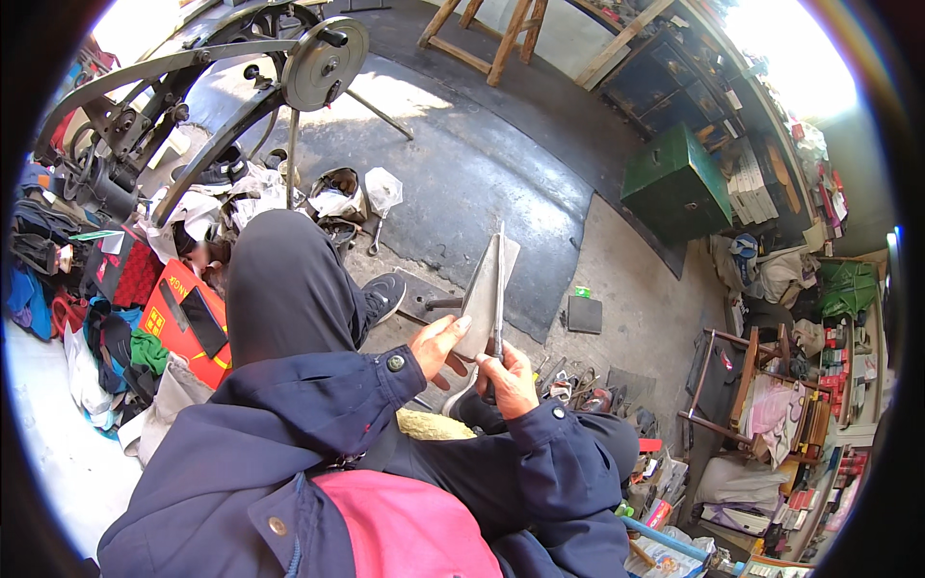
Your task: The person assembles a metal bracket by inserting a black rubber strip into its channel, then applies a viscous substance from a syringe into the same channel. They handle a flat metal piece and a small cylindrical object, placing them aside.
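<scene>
My left hand pinches the near end of a thin grey sheet piece, long and tapering, tilted upward in front of my knees. My right hand is closed round the dark handle of what looks like a pair of scissors. Their long narrow blades point away from me and lie along the right part of the sheet, touching or overlapping it. I cannot tell how far the blades are parted. Under my hands a yellow fuzzy pad shows on my lap.
At the upper left stands a black cast-iron machine with a round wheel. Shoes, bags and a red board are heaped at the left. A green metal box sits ahead right. Hand tools and a small dark square lie on the floor.
</scene>
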`<state>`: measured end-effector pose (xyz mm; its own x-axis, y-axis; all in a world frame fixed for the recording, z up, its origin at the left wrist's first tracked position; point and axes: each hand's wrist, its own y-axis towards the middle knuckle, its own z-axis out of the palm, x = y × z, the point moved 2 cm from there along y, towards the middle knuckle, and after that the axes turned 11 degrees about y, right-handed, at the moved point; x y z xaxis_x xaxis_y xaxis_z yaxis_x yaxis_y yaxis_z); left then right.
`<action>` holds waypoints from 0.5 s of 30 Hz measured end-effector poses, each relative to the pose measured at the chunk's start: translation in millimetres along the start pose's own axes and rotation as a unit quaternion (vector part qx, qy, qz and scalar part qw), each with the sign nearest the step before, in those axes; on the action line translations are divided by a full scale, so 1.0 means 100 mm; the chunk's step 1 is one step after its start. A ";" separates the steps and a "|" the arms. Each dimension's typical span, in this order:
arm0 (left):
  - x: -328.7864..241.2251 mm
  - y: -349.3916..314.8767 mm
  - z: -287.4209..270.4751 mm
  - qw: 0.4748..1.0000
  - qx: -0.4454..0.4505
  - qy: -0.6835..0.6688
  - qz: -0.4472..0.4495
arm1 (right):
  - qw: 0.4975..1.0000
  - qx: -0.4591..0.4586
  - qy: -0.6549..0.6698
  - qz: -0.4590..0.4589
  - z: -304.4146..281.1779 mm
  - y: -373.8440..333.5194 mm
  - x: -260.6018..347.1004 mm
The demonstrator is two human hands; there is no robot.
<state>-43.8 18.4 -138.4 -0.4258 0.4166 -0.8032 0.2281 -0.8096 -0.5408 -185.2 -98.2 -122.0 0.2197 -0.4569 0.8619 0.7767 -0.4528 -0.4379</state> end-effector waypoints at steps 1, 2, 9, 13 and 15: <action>0.01 0.03 0.00 1.000 -0.007 0.013 0.005 | 1.000 -0.006 -0.012 0.002 0.00 0.01 -0.02; 0.02 0.06 0.00 0.999 -0.013 0.033 -0.001 | 0.999 -0.009 -0.029 0.012 0.00 0.01 -0.03; 0.05 0.13 -0.10 0.997 -0.016 0.057 0.040 | 0.998 -0.052 -0.039 -0.003 -0.02 0.00 0.01; 0.06 0.12 -0.16 0.997 -0.037 0.040 0.049 | 0.993 -0.076 -0.094 0.015 -0.08 -0.01 0.07; 0.05 0.12 -0.21 0.997 -0.048 0.004 0.057 | 0.991 -0.078 -0.104 -0.011 -0.11 -0.01 0.11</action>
<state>-24.3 19.6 -153.9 -0.3853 0.3284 -0.8624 0.3573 -0.8085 -0.4676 -190.0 -111.3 -114.7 0.3327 -0.2849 0.8990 0.6856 -0.5815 -0.4380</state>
